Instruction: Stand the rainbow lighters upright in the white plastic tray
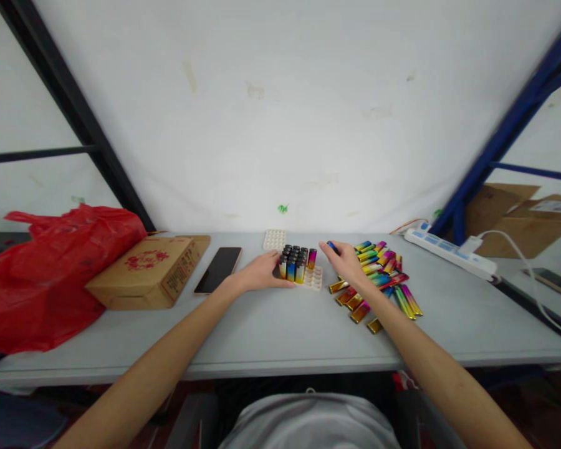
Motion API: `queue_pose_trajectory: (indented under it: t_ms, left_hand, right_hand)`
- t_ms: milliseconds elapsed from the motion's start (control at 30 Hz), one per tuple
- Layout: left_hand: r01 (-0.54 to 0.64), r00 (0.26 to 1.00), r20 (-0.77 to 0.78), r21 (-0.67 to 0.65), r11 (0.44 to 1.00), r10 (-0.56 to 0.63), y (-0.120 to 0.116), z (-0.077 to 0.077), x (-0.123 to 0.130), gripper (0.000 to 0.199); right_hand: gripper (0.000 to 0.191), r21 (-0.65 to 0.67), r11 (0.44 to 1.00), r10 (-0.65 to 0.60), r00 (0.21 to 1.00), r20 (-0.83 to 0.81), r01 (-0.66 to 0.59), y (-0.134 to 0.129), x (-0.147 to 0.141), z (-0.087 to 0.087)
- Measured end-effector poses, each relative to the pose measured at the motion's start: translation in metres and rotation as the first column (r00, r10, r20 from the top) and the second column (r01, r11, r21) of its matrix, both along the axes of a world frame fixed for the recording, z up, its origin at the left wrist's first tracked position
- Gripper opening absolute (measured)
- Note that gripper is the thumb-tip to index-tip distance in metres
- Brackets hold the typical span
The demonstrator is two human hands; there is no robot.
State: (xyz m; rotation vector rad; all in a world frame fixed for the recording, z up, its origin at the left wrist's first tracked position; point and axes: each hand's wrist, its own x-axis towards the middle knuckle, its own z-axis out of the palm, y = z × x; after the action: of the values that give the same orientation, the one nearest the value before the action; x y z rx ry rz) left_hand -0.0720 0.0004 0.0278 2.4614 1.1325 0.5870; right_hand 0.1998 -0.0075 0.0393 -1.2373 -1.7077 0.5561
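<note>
My left hand (260, 273) is closed around the left side of a white tray (314, 279) with rows of small holes. Several shiny lighters (291, 269) with black tops stand upright in it, packed toward its left end, while holes at the right end show bare. My right hand (343, 259) is raised just right of the tray and pinches a lighter (333, 247), whose dark end sticks out past the fingertips. Beneath and beyond the right hand lies a loose pile of metallic rainbow-coloured lighters (388, 262), pointing in different directions.
Behind the filled tray lies a second white holed tray (274, 239) by the wall. A dark phone (219, 270), a cardboard box (144, 274) and a red plastic bag (65, 274) are at left. A white power strip (451, 252) with a plugged-in cable lies at right.
</note>
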Motion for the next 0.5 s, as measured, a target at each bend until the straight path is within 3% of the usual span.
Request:
queue_pose_trajectory:
  t_ms: [133,300,500]
  left_hand:
    - [-0.002,0.999,-0.052,0.017,1.0,0.002,0.0,0.001,0.0,0.069]
    - [-0.013,0.998,-0.059,-0.003,1.0,0.013,-0.001,0.003,0.001,0.068]
    - [-0.017,0.999,-0.052,0.003,1.0,0.018,-0.001,0.003,0.001,0.069]
  right_hand:
    - [0.05,0.11,0.994,-0.04,0.993,0.115,0.027,-0.004,-0.005,-0.002]
    - [0.04,0.097,0.994,0.037,0.992,0.119,-0.049,-0.008,-0.011,-0.003]
    - [0.04,0.113,0.993,0.024,0.988,0.152,-0.042,-0.008,-0.01,-0.004]
